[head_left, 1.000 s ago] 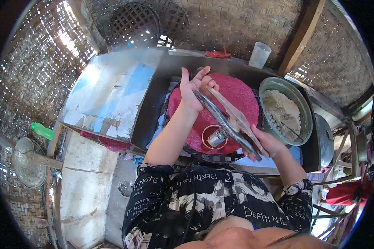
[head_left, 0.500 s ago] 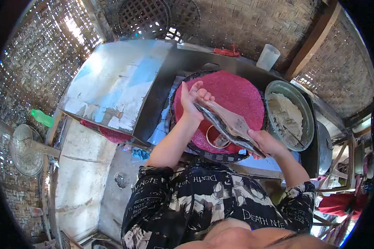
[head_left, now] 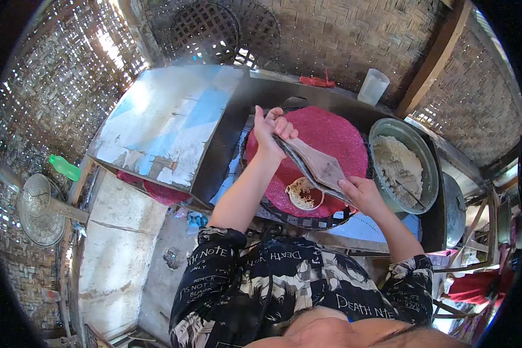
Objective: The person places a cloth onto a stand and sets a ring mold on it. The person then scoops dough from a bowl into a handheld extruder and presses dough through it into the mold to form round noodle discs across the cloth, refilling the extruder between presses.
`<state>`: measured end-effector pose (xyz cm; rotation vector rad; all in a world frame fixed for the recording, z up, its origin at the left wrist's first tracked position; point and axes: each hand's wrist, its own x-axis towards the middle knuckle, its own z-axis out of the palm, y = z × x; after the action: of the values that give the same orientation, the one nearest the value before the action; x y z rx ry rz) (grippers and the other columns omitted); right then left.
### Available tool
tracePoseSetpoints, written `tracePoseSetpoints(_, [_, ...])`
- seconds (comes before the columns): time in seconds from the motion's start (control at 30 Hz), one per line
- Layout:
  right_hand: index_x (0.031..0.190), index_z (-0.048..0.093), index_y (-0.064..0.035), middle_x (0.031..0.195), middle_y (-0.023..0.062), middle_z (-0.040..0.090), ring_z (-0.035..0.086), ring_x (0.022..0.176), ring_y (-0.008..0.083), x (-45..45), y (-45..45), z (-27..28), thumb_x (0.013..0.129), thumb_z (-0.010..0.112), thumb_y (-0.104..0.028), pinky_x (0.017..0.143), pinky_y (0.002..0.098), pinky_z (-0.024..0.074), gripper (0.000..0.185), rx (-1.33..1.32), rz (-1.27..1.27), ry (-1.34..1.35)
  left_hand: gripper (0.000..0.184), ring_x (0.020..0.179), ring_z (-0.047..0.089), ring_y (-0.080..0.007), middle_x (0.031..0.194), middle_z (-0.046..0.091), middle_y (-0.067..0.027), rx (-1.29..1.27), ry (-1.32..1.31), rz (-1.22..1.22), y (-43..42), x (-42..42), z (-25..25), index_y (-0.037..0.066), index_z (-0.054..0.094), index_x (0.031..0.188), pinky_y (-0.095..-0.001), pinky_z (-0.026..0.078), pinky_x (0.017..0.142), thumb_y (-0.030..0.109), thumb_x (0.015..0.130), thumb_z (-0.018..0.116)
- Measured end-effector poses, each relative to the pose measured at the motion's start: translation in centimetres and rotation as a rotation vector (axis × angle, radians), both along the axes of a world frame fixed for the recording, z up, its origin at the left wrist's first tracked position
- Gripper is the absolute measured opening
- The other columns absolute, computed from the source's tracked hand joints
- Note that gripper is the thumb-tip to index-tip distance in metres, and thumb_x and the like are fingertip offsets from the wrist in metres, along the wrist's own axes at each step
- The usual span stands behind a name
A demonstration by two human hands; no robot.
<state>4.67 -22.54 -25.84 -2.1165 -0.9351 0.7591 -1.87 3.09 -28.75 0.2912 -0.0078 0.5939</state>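
Between my two hands is a flat, dark-edged folded bag (head_left: 316, 164) with a pale, translucent upper face, held slantwise. My left hand (head_left: 274, 130) has its fingers curled around the bag's upper left end. At the lower right end, my right hand (head_left: 359, 194) pinches the edge, thumb on top. Beneath the bag lies a round pink mass (head_left: 325, 124) on a dark woven tray (head_left: 316, 222). A round container (head_left: 305, 195) with pale, string-like pieces in it rests on the pink surface, partly under the bag.
A green basin (head_left: 427, 168) of pale, crumbly material stands at the right. Behind are a translucent cup (head_left: 373, 87) and a red bag (head_left: 317, 81). A blue-white board (head_left: 165, 124) is at the left, with a green bottle (head_left: 65, 167) and a strainer (head_left: 39, 211) beyond.
The bag has turned so its pale upper face shows more broadly, and its lower right end has risen slightly. More of the round container and its contents is visible.
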Motion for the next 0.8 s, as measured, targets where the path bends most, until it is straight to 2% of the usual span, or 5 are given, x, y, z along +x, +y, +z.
tracePoseSetpoints(0.3, [0.08,0.058,-0.0004,0.053,0.0067,0.055,0.053,0.04,0.0135,0.0,-2.4,0.5,0.086,0.047,-0.044,0.035,0.0262,0.0421,0.045,-0.057,-0.046,0.013,0.054,0.035,0.029,-0.0125,0.042,0.026,0.0027,0.052,-0.083,-0.1,-1.7,1.3,-1.4,0.011,0.05,0.076,-0.0314,0.031,0.043,0.06,0.086,0.03])
tracePoseSetpoints(0.5, [0.078,0.056,-0.0029,0.052,0.0053,0.053,0.048,0.038,0.0117,-0.3,-3.3,0.7,0.088,0.046,-0.04,0.033,0.025,0.0375,0.039,0.038,-0.089,0.198,0.051,0.078,0.057,-0.0199,0.083,0.06,-0.0108,0.079,0.227,-0.306,-3.9,-0.6,1.6,0.005,0.053,0.109,-0.0351,0.045,0.075,0.046,0.09,0.029])
tracePoseSetpoints(0.6, [0.077,0.054,-0.0033,0.052,0.0051,0.052,0.047,0.037,0.0111,-0.1,-3.4,0.6,0.088,0.047,-0.038,0.032,0.0246,0.0354,0.037,0.151,-0.092,0.186,0.045,0.102,0.053,-0.0234,0.112,0.055,-0.0147,0.909,0.677,-0.341,-6.2,-1.1,-1.6,0.003,0.044,0.122,-0.0364,0.041,0.09,0.034,0.092,0.032])
tracePoseSetpoints(0.67, [0.077,0.053,-0.0038,0.051,0.004,0.049,0.047,0.038,0.011,-0.3,-3.2,1.3,0.089,0.046,-0.037,0.034,0.0248,0.0359,0.036,0.157,-0.089,0.175,0.047,0.103,0.05,-0.0218,0.112,0.055,-0.0098,0.992,0.669,-0.406,-5.5,-0.1,-6.9,0.009,0.038,0.128,-0.0356,0.038,0.09,0.039,0.092,0.028])
tracePoseSetpoints(0.8, [0.079,0.053,-0.0041,0.05,0.0028,0.048,0.045,0.037,0.01,0.2,-2.8,0.8,0.089,0.045,-0.037,0.032,0.0241,0.0338,0.035,0.229,-0.11,0.123,0.047,0.106,0.045,-0.0262,0.119,0.05,-0.008,0.868,0.537,-0.564,-6.5,-1.8,-4.7,0.015,0.039,0.13,-0.0397,0.033,0.091,0.041,0.092,0.027])
